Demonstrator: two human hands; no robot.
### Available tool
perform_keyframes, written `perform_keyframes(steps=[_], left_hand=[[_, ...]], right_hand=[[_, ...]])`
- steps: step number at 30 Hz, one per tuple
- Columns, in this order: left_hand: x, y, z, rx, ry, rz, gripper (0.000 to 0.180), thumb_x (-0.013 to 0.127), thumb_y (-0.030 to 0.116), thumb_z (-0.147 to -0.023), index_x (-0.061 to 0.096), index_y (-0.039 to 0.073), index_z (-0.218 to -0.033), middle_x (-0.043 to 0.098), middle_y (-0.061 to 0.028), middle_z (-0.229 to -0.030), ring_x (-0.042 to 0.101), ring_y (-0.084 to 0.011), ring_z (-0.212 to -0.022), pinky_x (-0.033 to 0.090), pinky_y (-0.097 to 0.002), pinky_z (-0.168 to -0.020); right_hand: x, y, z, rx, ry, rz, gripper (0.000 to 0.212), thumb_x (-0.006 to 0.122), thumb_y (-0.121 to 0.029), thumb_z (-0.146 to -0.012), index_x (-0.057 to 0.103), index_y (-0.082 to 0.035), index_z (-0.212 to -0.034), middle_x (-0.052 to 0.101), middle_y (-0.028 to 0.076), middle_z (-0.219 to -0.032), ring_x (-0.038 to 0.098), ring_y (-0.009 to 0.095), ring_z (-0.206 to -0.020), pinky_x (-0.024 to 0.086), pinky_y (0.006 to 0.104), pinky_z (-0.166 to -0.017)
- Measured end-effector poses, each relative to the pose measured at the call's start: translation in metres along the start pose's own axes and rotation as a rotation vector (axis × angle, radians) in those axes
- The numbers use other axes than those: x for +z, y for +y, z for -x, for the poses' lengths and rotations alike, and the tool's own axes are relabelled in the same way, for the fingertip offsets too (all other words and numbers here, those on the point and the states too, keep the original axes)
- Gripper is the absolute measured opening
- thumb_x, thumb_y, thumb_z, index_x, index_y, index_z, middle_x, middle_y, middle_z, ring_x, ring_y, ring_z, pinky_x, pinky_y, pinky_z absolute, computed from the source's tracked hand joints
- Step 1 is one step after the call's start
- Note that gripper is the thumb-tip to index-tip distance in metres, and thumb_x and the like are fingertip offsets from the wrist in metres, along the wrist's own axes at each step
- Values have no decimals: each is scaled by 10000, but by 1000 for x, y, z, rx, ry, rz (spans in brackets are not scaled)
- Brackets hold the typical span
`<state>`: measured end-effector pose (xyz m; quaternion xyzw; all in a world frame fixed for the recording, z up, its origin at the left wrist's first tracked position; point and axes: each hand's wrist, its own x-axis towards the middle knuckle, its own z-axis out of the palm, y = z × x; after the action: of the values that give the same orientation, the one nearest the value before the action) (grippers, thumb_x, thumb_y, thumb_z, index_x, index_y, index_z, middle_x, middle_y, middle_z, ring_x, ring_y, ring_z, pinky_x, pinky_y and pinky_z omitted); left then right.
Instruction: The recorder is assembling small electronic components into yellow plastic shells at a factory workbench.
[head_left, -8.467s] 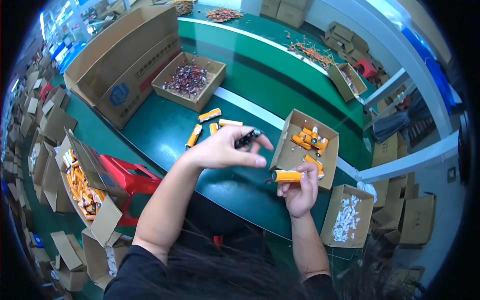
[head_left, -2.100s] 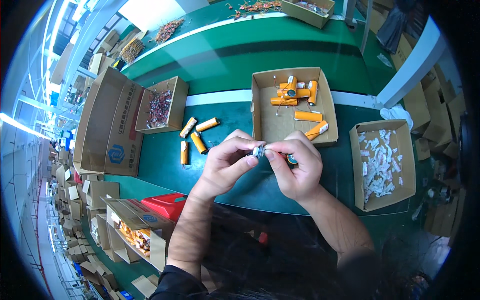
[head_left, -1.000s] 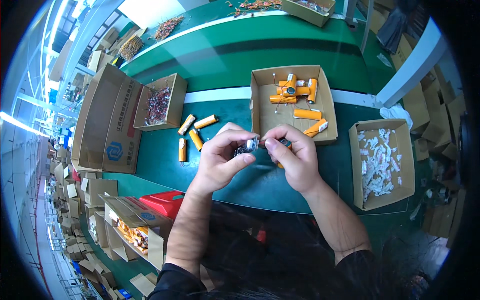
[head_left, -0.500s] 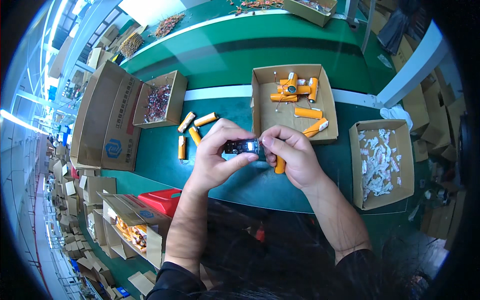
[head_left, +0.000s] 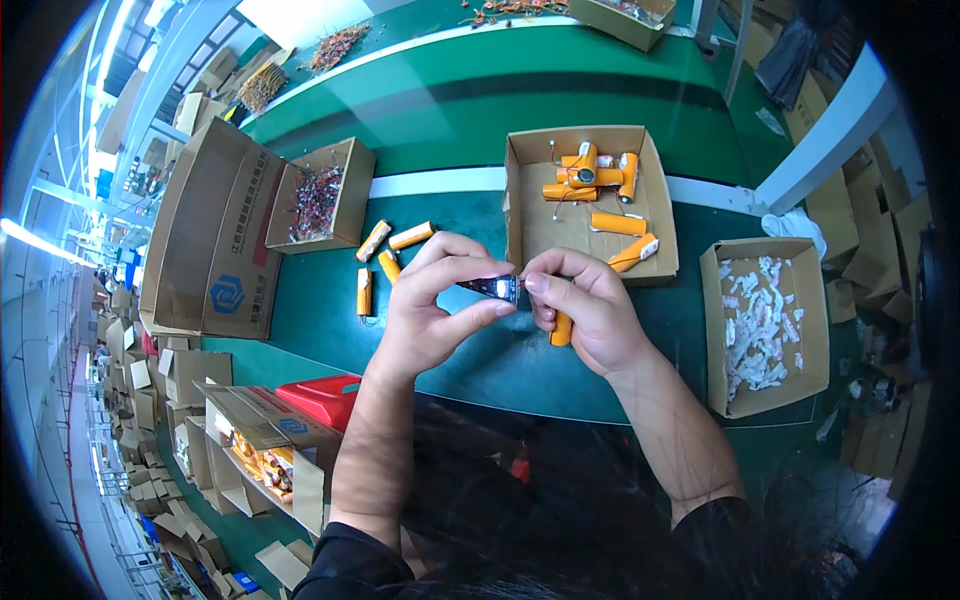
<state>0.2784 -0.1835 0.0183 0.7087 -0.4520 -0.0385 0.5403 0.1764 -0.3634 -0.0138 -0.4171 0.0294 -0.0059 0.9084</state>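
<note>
Between its thumb and fingers, my left hand [head_left: 425,315] grips a small dark circuit board [head_left: 496,287] with a bright lit patch. My right hand [head_left: 598,318] is closed, with an orange cylindrical battery [head_left: 562,330] hanging below its curled fingers. Its thumb and forefinger pinch close to the board's right end; what lies between those fingertips is too small to make out. Several loose orange batteries [head_left: 411,236] lie on the green table just beyond my left hand. Past my right hand stands a cardboard box [head_left: 535,233] holding more batteries with thin wires.
At the left, a small carton [head_left: 349,200] of red and dark wired parts stands beside a tall carton [head_left: 215,235]. A shallow box [head_left: 715,345] of white scraps is at the right. Lower left are a red bin [head_left: 318,402] and an open carton of batteries [head_left: 270,470].
The circuit board has tipped a little in my left hand, so less of its face shows. Both hands otherwise keep nearly the same place.
</note>
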Motion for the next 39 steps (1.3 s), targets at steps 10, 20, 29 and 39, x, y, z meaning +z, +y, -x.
perform_keyframes(steps=[10, 20, 29, 39], left_hand=[[3, -4, 4, -42, -9, 136, 333, 858, 32, -758, 757, 21, -1075, 623, -76, -1032, 589, -160, -874, 487, -258, -751], [3, -4, 4, -51, -10, 165, 332, 847, 12, -765, 754, 15, -1084, 623, -75, -1032, 586, -155, -870, 481, -252, -747], [2, -2, 4, -64, -3, 213, 333, 830, -4, -779, 751, 12, -1102, 619, -79, -1031, 584, -162, -871, 477, -251, -749], [1, 0, 3, -110, -47, 275, 348, 819, -16, -782, 740, 9, -1120, 610, -90, -1049, 582, -168, -895, 472, -255, -778]], right_hand=[[-1, -1, 1, 3, -8, 43, 76, 601, -59, -995, 661, -23, -1023, 608, 29, -851, 505, 75, -685, 420, 193, -622], [-1, 5, 1, -85, 6, 32, 98, 648, -107, -977, 699, -27, -997, 625, 25, -805, 501, 72, -658, 400, 187, -585], [-2, 4, 1, -71, -46, 50, 81, 655, -100, -963, 696, -33, -982, 620, 20, -793, 493, 70, -647, 389, 189, -579], [-2, 2, 0, -109, -57, 71, 97, 637, -115, -971, 691, -35, -975, 610, 15, -775, 480, 70, -636, 370, 194, -567]])
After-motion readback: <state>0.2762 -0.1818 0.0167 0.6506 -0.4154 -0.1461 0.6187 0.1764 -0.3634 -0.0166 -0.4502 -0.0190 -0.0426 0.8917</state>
